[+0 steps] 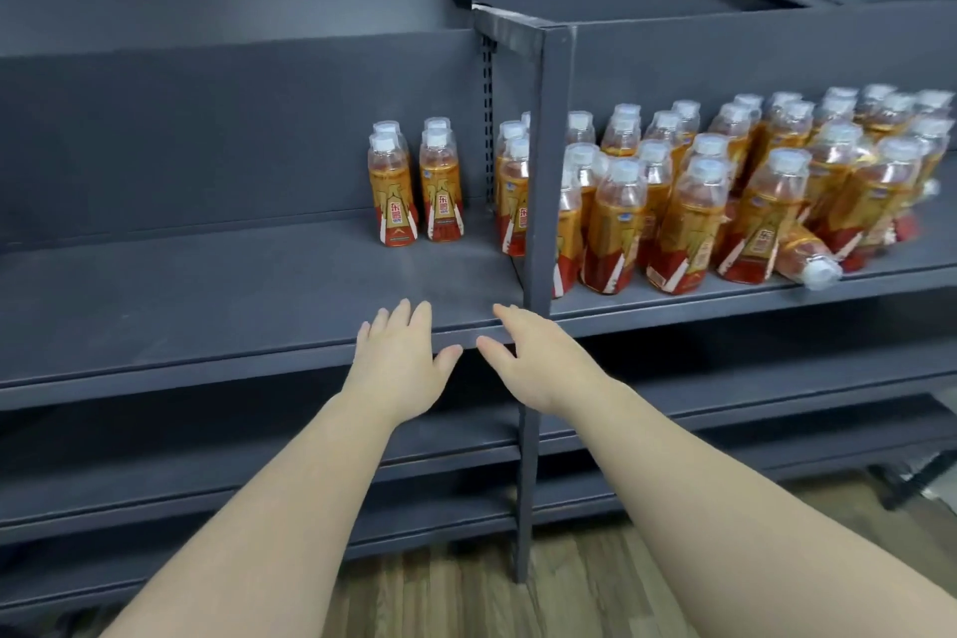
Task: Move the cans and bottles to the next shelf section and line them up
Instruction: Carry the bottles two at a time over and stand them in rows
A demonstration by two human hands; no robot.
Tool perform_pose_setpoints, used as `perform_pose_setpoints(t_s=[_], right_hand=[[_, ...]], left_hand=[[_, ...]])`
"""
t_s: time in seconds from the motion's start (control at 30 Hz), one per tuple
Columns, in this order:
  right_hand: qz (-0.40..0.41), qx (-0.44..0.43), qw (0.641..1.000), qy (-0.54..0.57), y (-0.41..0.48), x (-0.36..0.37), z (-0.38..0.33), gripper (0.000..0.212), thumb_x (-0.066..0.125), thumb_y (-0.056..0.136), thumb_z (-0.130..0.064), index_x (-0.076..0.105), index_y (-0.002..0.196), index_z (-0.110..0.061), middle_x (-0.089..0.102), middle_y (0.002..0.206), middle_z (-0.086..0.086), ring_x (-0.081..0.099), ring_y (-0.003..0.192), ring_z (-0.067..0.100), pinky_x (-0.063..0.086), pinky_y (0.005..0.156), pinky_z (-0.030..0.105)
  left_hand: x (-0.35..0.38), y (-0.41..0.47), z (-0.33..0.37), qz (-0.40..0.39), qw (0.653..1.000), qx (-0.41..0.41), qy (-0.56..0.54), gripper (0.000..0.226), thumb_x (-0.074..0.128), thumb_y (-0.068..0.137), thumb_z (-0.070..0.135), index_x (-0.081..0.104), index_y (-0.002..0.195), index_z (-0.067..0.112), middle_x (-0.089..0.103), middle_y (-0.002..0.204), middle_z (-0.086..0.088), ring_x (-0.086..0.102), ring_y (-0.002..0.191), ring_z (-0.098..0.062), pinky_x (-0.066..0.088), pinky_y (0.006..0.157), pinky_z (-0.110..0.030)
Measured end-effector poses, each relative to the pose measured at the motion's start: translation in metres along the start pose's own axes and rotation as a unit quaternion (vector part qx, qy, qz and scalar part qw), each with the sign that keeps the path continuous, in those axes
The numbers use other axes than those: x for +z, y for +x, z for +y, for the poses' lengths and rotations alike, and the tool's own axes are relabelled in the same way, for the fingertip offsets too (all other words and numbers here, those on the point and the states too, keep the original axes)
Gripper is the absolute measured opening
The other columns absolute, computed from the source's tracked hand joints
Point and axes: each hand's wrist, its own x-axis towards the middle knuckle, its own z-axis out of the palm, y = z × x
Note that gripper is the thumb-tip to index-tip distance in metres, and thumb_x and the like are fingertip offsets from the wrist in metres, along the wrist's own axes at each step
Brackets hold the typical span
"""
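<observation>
Left hand (401,362) and right hand (538,362), both spread wide and holding nothing, are seen over the dark grey metal shelf (207,306) edge; orange plastic bottles (414,187) stand at 12 o'clock; crowded bottles (725,202) at 2 o'clock, one toppled bottle (808,260)

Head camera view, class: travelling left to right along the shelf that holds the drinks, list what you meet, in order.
Bare shelf board → small group of upright bottles → perforated back upright → front post → crowd of upright bottles → toppled bottle.
</observation>
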Motion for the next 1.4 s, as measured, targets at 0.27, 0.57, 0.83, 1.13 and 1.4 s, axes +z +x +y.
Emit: perform_pose_setpoints(t_s=[0.27,0.57,0.83,1.13,1.4], right_hand=[[0.035,0.082,0.995,-0.042,-0.034,-0.019,0.032,0.065,0.037,0.104,-0.053,0.021,0.159,-0.023,0.022,0.165,0.0,0.019,0.151,0.022,0.023,0.121,0.04],[0.072,0.193,0.968,-0.141,-0.071,-0.035,0.054,0.067,0.033,0.104,-0.053,0.017,0.159,-0.019,0.016,0.166,0.011,0.011,0.153,0.03,0.016,0.123,0.049],[0.094,0.264,0.948,-0.151,-0.099,-0.046,0.084,0.066,0.035,0.104,-0.054,0.019,0.158,-0.021,0.019,0.165,0.012,0.019,0.15,0.031,0.02,0.122,0.045],[0.093,0.209,0.964,-0.137,-0.069,-0.07,0.128,0.067,0.039,0.104,-0.05,0.021,0.157,-0.015,0.025,0.161,0.014,0.023,0.148,0.032,0.024,0.12,0.048],[0.072,0.173,0.972,-0.14,-0.02,-0.115,0.189,0.069,0.04,0.103,-0.052,0.019,0.158,-0.016,0.02,0.164,0.015,0.022,0.149,0.032,0.026,0.12,0.046]], left_hand=[[0.007,-0.008,0.032,-0.02,0.995,0.093,0.01,0.069,0.037,0.103,0.053,0.019,0.157,0.016,0.017,0.166,-0.009,0.014,0.152,-0.031,0.013,0.124,-0.047],[0.015,-0.01,0.073,-0.053,0.979,0.195,-0.03,0.07,0.039,0.103,0.052,0.02,0.158,0.015,0.015,0.166,-0.009,0.016,0.152,-0.027,0.015,0.124,-0.043],[0.032,-0.013,0.112,-0.063,0.96,0.273,-0.024,0.061,0.042,0.103,0.049,0.031,0.151,0.013,0.027,0.161,-0.011,0.027,0.146,-0.028,0.022,0.121,-0.044],[0.041,0.022,0.153,-0.054,0.969,0.24,-0.017,0.072,0.039,0.103,0.053,0.015,0.159,0.016,0.012,0.167,-0.01,0.013,0.153,-0.027,0.016,0.124,-0.043],[0.048,0.061,0.196,-0.032,0.985,0.161,-0.061,0.073,0.043,0.102,0.051,0.013,0.16,0.018,0.012,0.167,-0.007,0.012,0.153,-0.025,0.016,0.123,-0.041]])
